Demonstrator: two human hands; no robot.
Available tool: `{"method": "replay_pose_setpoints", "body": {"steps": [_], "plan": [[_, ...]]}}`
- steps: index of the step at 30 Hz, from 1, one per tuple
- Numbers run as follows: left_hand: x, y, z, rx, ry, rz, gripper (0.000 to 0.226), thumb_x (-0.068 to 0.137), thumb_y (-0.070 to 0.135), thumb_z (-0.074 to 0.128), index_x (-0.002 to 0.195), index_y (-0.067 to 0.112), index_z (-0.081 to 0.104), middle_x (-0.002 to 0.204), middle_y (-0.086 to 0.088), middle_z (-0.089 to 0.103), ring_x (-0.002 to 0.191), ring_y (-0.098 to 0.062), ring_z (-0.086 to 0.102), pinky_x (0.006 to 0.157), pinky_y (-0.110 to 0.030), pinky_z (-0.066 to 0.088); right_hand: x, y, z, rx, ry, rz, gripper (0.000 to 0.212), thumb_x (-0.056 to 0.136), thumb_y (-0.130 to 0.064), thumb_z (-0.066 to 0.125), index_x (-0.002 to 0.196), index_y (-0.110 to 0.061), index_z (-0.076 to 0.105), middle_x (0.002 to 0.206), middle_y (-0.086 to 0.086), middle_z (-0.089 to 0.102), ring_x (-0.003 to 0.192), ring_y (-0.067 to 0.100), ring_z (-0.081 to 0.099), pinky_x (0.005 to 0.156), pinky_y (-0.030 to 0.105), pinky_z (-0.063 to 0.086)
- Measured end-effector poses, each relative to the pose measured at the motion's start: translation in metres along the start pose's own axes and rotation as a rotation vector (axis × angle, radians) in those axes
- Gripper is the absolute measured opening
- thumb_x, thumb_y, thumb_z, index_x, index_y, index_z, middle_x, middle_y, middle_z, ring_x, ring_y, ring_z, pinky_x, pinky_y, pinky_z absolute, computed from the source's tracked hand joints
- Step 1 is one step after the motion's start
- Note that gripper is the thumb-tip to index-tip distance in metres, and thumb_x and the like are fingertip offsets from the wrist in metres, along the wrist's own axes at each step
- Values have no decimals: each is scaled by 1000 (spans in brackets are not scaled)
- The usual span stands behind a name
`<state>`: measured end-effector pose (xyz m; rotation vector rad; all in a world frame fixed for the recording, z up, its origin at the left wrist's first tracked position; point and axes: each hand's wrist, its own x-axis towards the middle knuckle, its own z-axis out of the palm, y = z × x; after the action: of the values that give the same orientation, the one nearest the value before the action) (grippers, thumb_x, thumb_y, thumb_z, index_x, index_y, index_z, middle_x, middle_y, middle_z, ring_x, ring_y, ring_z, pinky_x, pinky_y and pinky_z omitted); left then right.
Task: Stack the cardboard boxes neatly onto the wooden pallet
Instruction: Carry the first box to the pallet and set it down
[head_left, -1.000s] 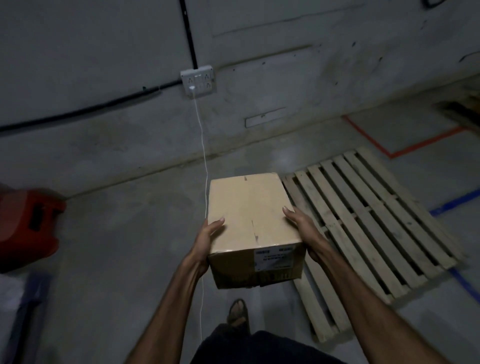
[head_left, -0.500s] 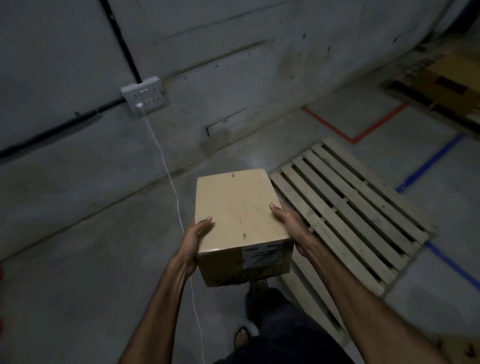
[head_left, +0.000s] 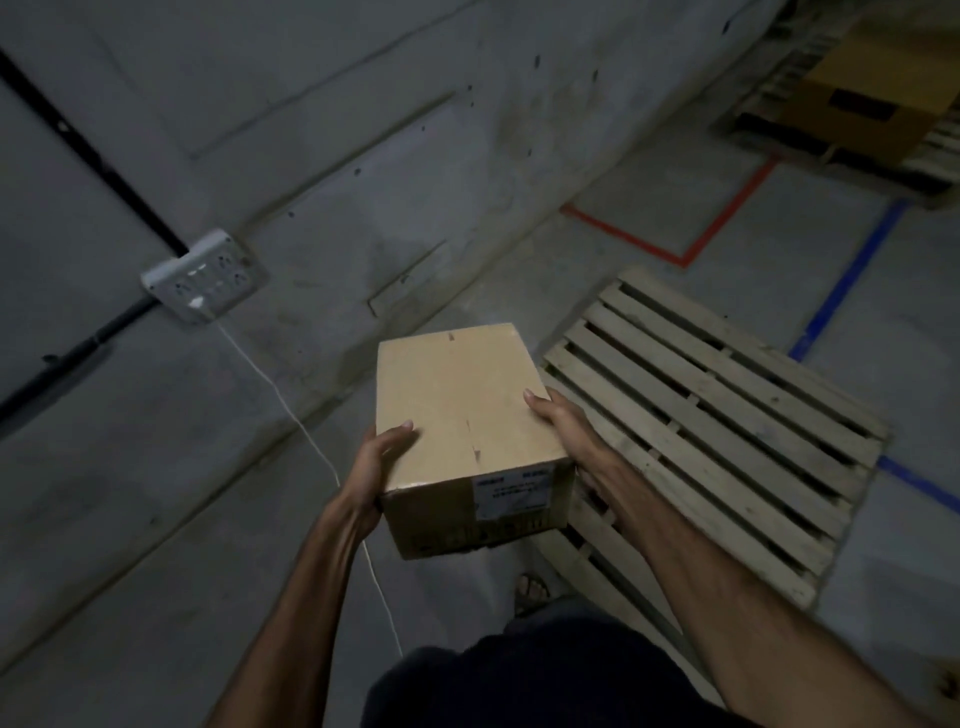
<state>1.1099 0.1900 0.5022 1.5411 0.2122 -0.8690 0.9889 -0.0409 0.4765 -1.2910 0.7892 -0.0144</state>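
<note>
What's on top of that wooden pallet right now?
Nothing shows on the visible slats of the wooden pallet. The cardboard box, held by the left hand and right hand, and the right forearm cover its near-left part, so that area cannot be checked.

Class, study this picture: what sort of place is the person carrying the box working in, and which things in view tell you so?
Probably a warehouse or storeroom. A bare wooden pallet lies on a concrete floor marked with red tape and blue tape, and both hands carry a labelled cardboard box.

Box (head_left: 457, 405) carried rightward, nearer pallet (head_left: 717, 415); red container gone
</note>
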Motion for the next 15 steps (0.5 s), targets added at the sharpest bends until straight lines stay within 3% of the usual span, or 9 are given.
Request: {"method": "replay_pose_setpoints", "body": {"steps": [3,6,9,12,15], "plan": [[30,27,16,19,-33,6,20,97,22,64,114,12,70,122,-15,74,108,-30,67,91,-38,52,22,-17,-8,57,32,-4,31,102,-36,63,130,-24,65,117,2,76,99,20,74,76,29,61],[60,52,31,72,-91,2,34,98,22,64,126,4,67,125,-16,73,112,-32,68,87,-35,54,40,-33,-18,107,89,-2,24,104,-31,61,126,-22,64,114,1,75,90,15,73,62,19,57],[87,76,51,124,-158,12,31,100,16,60,127,1,65,128,-17,70,101,-23,70,89,-30,57,59,-40,-28,148,144,-6,24,103,-34,61,123,-21,66,109,0,77,89,17,75,66,24,59],[117,94,69,201,-240,10,34,102,13,57,131,-3,62,116,-10,72,92,-13,70,78,-19,59,74,-41,-34,217,223,3,26,102,-37,63,123,-23,68,111,2,78,93,19,77,69,28,59],[149,106,84,295,-343,0,38,103,13,54,136,-6,58,120,-8,69,95,-9,69,89,-20,57,88,-39,-37,239,313,4,34,100,-41,64,127,-22,68,111,2,79,96,22,77,78,33,61]]}}
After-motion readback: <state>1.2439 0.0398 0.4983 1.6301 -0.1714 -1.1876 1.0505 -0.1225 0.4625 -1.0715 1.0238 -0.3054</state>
